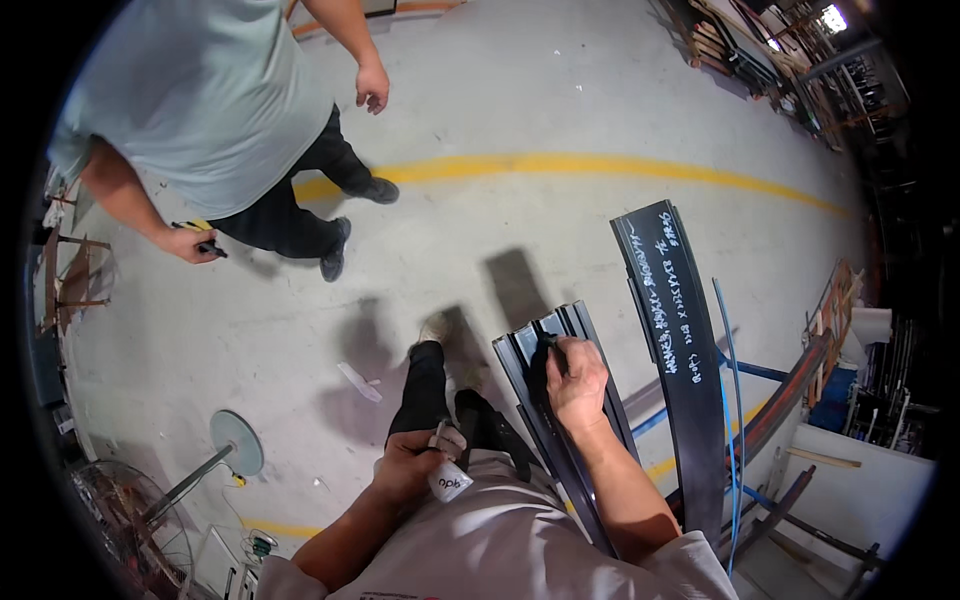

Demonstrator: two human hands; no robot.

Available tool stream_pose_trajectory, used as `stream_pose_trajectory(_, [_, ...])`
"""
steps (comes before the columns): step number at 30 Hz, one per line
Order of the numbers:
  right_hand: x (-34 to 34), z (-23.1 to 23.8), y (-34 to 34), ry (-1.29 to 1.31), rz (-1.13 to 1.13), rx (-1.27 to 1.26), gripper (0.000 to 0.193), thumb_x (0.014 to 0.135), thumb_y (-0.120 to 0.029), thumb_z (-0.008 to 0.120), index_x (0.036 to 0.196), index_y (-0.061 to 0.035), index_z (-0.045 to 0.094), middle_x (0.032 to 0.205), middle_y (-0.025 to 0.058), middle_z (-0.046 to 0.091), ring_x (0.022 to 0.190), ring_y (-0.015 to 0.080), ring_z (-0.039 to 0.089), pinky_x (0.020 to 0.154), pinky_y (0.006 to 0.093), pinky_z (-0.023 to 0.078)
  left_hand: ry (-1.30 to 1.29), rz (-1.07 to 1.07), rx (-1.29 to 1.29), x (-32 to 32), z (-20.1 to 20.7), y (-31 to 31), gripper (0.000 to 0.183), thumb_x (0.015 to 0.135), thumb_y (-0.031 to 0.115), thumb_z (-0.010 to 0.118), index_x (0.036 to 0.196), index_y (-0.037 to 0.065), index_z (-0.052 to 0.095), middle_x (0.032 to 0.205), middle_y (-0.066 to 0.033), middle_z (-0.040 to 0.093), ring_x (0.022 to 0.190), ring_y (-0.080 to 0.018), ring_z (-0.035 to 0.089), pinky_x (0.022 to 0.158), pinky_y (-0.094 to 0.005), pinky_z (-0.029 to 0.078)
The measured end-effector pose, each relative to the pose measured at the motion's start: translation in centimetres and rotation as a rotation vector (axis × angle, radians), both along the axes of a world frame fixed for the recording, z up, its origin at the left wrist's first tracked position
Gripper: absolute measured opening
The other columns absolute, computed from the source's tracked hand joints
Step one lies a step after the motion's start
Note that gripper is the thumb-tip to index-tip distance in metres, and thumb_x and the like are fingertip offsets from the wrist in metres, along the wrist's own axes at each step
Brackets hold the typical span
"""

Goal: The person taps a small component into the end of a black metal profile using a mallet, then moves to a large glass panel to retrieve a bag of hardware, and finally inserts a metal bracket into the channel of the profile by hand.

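In my left hand [405, 468], held in front of my waist, is a small white packet or pouch [450, 481] with dark print; a whitish piece juts above my fingers. My right hand [578, 382] is closed with its fingertips over the far end of a bundle of long black grooved profiles [527, 372]. A small dark thing shows at those fingertips, too hidden to name. To the right of the bundle lies a wide, long black panel or profile [670, 330] with white handwriting along it.
Another person [205, 120] stands at the far left, a dark object in one hand. A yellow line [560, 163] crosses the grey floor. Blue rack bars [752, 368] stand at right, stacked material [745, 55] far right. A round-based stand [237, 443] and fan [125, 520] are at lower left.
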State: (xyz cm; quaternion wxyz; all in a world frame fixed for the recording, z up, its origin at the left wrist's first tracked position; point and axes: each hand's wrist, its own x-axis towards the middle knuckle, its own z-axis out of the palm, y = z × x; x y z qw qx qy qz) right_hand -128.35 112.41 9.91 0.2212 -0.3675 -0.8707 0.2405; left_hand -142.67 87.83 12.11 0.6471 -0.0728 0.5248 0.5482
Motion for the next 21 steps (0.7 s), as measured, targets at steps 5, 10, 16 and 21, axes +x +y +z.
stream_pose_trajectory(5, [-0.5, 0.0, -0.5, -0.043, 0.028, 0.037, 0.020, 0.080, 0.005, 0.073, 0.098, 0.0023, 0.065, 0.094, 0.0198, 0.069, 0.086, 0.0383, 0.068, 0.076, 0.0423, 0.056, -0.114, 0.053, 0.187, -1.5, -1.5, 0.1, 0.029, 0.082, -0.005, 0.054, 0.107, -0.010, 0.068, 0.093, -0.0100, 0.066, 0.083, -0.0148, 0.062, 0.076, -0.0291, 0.050])
stream_pose_trajectory(10, [-1.2, 0.4, -0.9, -0.088, 0.049, 0.051, 0.021, 0.079, 0.006, 0.071, 0.099, 0.0032, 0.066, 0.093, 0.0204, 0.070, 0.085, 0.0383, 0.067, 0.077, 0.0430, 0.056, -0.062, -0.053, 0.178, -2.4, -2.0, 0.4, 0.021, 0.088, -0.005, 0.057, 0.105, -0.009, 0.069, 0.099, -0.0076, 0.067, 0.092, -0.0132, 0.063, 0.082, -0.0279, 0.048])
stream_pose_trajectory(16, [0.1, 0.5, 0.4, -0.104, 0.035, 0.013, 0.019, 0.085, 0.000, 0.068, 0.103, 0.0025, 0.066, 0.091, 0.0215, 0.069, 0.084, 0.0378, 0.067, 0.077, 0.0431, 0.056, -0.018, -0.028, 0.171, -2.8, 0.8, 3.8, 0.023, 0.084, -0.008, 0.056, 0.103, -0.009, 0.069, 0.099, -0.0114, 0.067, 0.093, -0.0170, 0.062, 0.079, -0.0316, 0.050])
stream_pose_trajectory(21, [-3.2, 8.1, -3.0, 0.453, -0.279, -0.540, 0.028, 0.089, 0.004, 0.069, 0.116, 0.0029, 0.062, 0.099, 0.0069, 0.065, 0.079, 0.0119, 0.062, 0.071, 0.0253, 0.052, 0.318, -0.089, 0.216, -3.7, 4.7, 6.9, 0.022, 0.086, -0.005, 0.061, 0.105, -0.007, 0.070, 0.100, -0.0090, 0.070, 0.095, -0.0153, 0.065, 0.084, -0.0317, 0.052])
